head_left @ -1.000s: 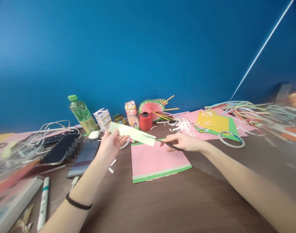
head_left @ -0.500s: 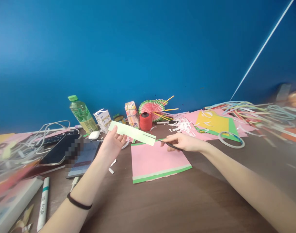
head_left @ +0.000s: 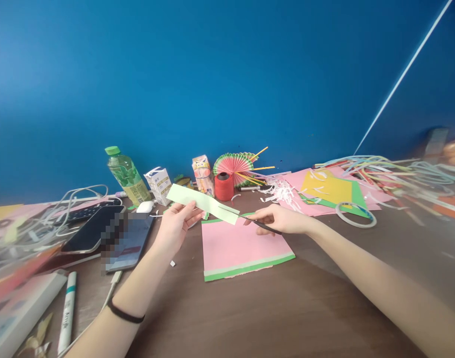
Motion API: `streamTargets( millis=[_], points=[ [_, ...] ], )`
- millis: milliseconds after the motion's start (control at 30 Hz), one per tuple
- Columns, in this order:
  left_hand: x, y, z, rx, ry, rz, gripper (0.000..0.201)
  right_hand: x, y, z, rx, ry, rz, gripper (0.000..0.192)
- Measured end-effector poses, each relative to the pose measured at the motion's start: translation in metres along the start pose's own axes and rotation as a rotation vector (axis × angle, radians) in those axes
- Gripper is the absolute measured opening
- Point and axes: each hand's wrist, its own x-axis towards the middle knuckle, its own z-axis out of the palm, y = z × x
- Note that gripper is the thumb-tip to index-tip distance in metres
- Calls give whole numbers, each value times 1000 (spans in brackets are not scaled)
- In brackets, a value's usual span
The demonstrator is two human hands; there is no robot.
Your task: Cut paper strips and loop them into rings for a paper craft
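Left hand pinches the pale green strip from its 7 o'clock side; right hand, at the strip's 3 o'clock, grips black scissors above pink paper.

My cluttered brown table

My dark wood table carries a pink sheet over green paper in the middle, a phone and white cables at my left, a marker near the front edge, and along the back a green-capped bottle, a red thread spool, a paper fan, coloured sheets and a tape ring.
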Motion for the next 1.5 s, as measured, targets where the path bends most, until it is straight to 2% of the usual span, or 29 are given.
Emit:
streamTargets(
  millis=[200,500,800,1100,1167,1300,1500],
  points=[
    [1,0,1,-59,21,-22,4,0,-1,0,107,-80,-15,44],
    [2,-2,0,-101,6,-48,7,2,4,2,225,-116,-67,40],
    [-2,2,2,-95,-34,18,7,1,4,2,153,-172,-69,34],
    [5,1,-6,-26,-6,3,8,-1,2,-1,126,-110,-87,34],
    [4,0,-5,14,-38,-16,6,-1,3,0,130,-121,-102,34],
    [-5,0,5,58,-206,-77,9,0,6,2,151,-163,-106,36],
    [-12,-7,11,-60,-362,-250,16,1,6,6,180,-204,-138,44]
  ],
)
